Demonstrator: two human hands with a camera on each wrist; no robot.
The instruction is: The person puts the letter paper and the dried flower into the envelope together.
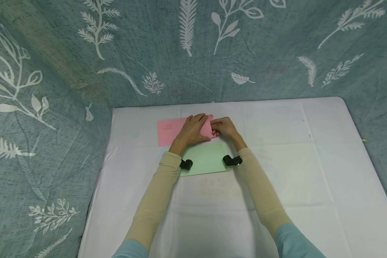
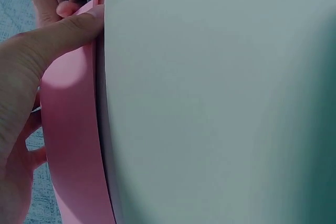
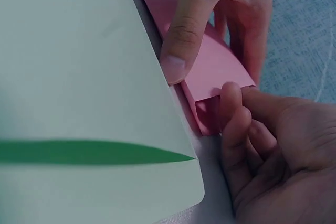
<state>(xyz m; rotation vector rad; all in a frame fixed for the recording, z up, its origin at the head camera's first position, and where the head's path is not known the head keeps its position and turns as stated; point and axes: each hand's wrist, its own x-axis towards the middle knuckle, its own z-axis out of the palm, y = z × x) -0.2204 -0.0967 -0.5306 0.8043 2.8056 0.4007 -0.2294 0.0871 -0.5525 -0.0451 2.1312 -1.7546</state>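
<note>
A pink envelope (image 1: 167, 133) lies toward the back of the table, small printed lines near its left end. Across its right part stretches my left hand (image 1: 191, 129), thumb at the near edge and fingers over the far edge. Between them the paper bows up, as the right wrist view shows. The envelope's right end gapes there, and my right hand (image 3: 268, 156) holds this end with curled fingers, one fingertip at the mouth. How far the fingers reach inside is hidden. A light green envelope (image 1: 209, 159) lies flat just in front of the pink one, below both wrists.
White cloth covers the table (image 1: 277, 172). Behind and to the sides hangs a teal curtain (image 1: 167, 46) with white leaf prints. Black wrist cameras (image 1: 232, 160) overhang the green envelope. In the right wrist view, a dark green slit (image 3: 94, 152) crosses the green envelope.
</note>
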